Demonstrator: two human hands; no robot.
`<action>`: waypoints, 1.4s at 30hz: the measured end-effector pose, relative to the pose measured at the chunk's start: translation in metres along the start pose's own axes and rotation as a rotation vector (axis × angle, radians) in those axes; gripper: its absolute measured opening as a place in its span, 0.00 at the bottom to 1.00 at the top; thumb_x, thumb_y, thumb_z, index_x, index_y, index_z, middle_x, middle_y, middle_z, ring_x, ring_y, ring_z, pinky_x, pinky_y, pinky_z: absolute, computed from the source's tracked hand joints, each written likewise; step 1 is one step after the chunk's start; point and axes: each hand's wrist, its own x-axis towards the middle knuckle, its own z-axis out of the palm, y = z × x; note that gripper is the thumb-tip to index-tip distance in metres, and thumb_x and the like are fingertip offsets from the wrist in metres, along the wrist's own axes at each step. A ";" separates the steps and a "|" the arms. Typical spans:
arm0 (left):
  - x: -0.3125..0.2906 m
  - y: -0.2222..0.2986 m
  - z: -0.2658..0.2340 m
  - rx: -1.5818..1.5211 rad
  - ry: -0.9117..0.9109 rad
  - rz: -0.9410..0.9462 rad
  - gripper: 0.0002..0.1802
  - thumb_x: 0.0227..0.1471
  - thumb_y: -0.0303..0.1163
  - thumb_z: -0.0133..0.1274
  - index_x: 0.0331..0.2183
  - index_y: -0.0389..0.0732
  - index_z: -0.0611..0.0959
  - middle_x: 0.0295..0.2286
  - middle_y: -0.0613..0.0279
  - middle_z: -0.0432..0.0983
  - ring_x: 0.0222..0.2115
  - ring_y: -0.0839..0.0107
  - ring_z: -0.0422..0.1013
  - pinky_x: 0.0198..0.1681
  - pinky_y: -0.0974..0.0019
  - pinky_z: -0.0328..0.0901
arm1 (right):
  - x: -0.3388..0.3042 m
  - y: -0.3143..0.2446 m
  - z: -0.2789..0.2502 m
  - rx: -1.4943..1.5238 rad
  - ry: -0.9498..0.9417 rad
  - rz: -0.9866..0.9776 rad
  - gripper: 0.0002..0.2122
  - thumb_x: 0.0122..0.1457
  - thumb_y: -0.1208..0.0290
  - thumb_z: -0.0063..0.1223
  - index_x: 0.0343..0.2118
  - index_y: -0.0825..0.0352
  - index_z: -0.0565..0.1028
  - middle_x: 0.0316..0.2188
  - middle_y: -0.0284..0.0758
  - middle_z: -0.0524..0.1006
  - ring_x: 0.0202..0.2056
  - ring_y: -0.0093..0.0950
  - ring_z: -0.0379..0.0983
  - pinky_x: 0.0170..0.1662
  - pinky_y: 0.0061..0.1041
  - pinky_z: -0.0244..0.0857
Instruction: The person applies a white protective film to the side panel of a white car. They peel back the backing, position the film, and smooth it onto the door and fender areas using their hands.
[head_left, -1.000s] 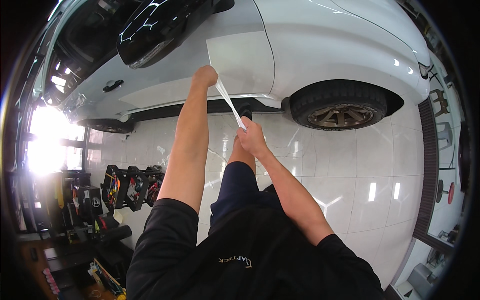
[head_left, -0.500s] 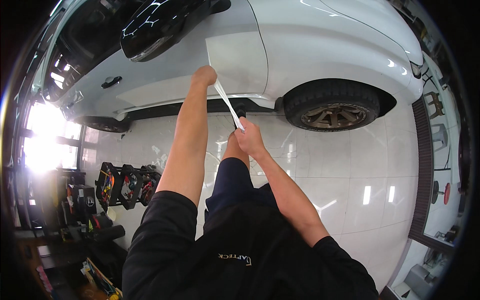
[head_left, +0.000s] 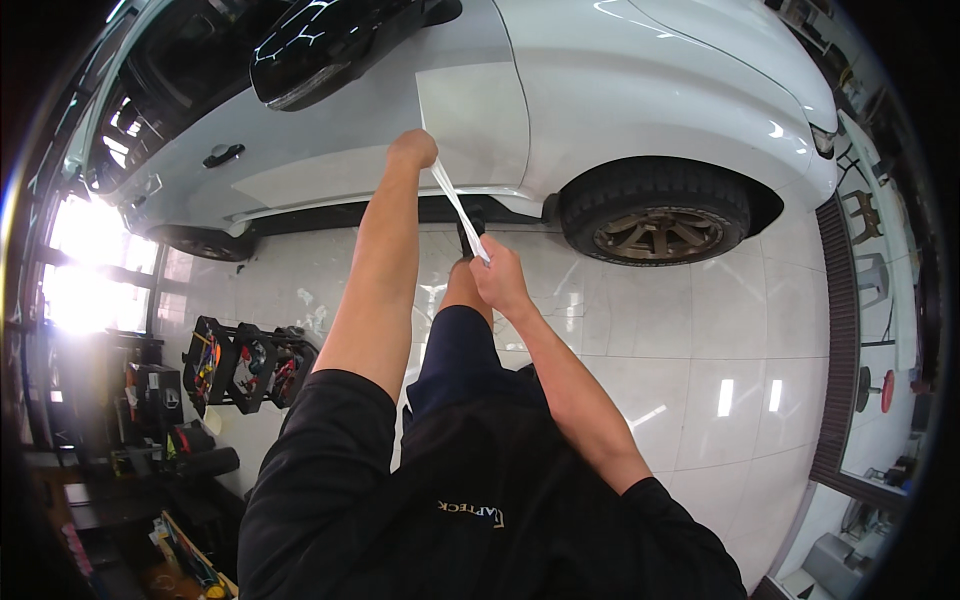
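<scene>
Ahead of the left hand the white car's door panel blocks any reach forward, the black side mirror jutting out just above. Below the right hand bare tiled floor lies open, bounded rightward by the front wheel.

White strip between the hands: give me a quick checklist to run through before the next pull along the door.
1. Left hand pressed on the car door at the strip's upper end: ok.
2. Right hand gripping the lower end of the white strip: ok.
3. Strip stretched straight between both hands, no visible slack: ok.
4. Pale film patch lying flat on the door: cannot tell.
5. Strip free of the front wheel: ok.
6. Strip free of twists: cannot tell.
</scene>
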 end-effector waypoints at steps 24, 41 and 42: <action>-0.014 0.018 0.016 -0.036 0.024 -0.014 0.17 0.52 0.29 0.53 0.44 0.40 0.85 0.47 0.49 0.78 0.49 0.53 0.74 0.50 0.55 0.69 | -0.033 -0.010 -0.033 -0.012 -0.036 -0.015 0.05 0.54 0.76 0.47 0.27 0.72 0.65 0.18 0.51 0.67 0.20 0.45 0.60 0.26 0.37 0.60; -0.044 0.041 0.009 -0.004 -0.016 -0.019 0.18 0.52 0.29 0.53 0.47 0.42 0.84 0.49 0.51 0.77 0.50 0.55 0.74 0.50 0.54 0.70 | -0.057 -0.013 -0.051 -0.049 -0.011 -0.077 0.05 0.53 0.77 0.48 0.26 0.72 0.66 0.16 0.49 0.67 0.17 0.42 0.61 0.24 0.36 0.60; -0.044 0.037 0.010 0.013 -0.015 -0.018 0.18 0.52 0.29 0.53 0.47 0.42 0.84 0.49 0.51 0.77 0.50 0.55 0.74 0.50 0.55 0.70 | -0.059 -0.015 -0.049 -0.045 -0.015 -0.091 0.05 0.53 0.77 0.48 0.26 0.72 0.66 0.16 0.49 0.67 0.17 0.42 0.61 0.24 0.36 0.60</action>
